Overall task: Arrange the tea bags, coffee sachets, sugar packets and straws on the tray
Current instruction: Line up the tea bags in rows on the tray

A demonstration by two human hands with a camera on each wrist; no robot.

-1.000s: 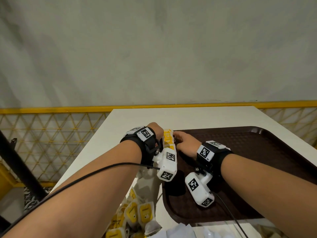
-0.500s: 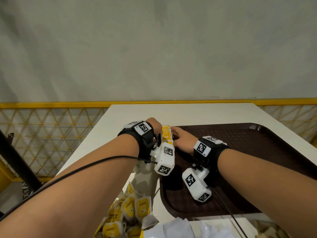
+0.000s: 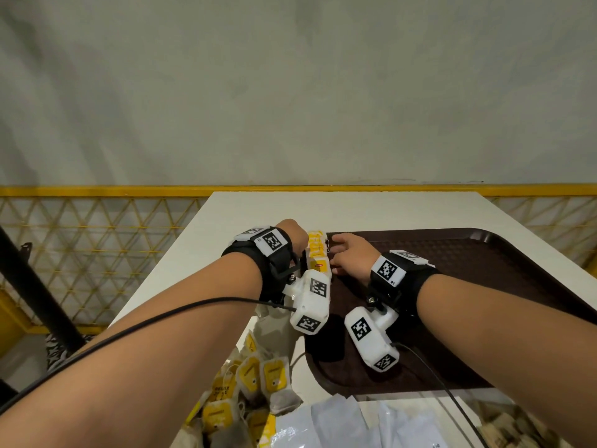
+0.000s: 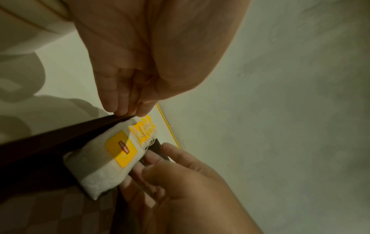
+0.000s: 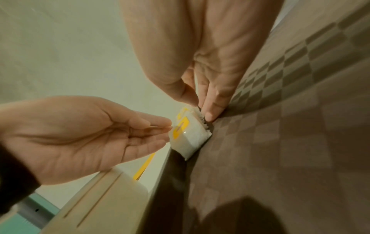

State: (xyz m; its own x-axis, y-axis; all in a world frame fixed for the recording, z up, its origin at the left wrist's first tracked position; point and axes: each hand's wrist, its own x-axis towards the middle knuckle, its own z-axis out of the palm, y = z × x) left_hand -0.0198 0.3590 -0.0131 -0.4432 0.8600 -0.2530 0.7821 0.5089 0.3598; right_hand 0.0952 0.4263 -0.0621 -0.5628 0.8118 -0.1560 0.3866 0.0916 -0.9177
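Observation:
A row of tea bags (image 3: 318, 253) with yellow tags stands on edge along the left rim of the brown tray (image 3: 484, 270). My left hand (image 3: 295, 234) is on the row's left side. Its straight fingers (image 5: 156, 126) touch the bags by the tray rim (image 4: 60, 139). My right hand (image 3: 339, 250) lies inside the tray and its fingers (image 5: 210, 110) press against the row's right side. The nearest tea bag (image 4: 112, 155) shows a yellow label with a red mark. Neither hand holds anything.
A loose pile of tea bags (image 3: 255, 383) lies on the white table (image 3: 323, 211) near my left forearm. White sachets (image 3: 339, 421) lie at the near edge. A yellow mesh fence (image 3: 97, 247) and a black pole (image 3: 32, 286) stand left of the table.
Both hands stay on either side of the tea bag row. The view has shifted slightly, so the hands sit a little higher in the picture.

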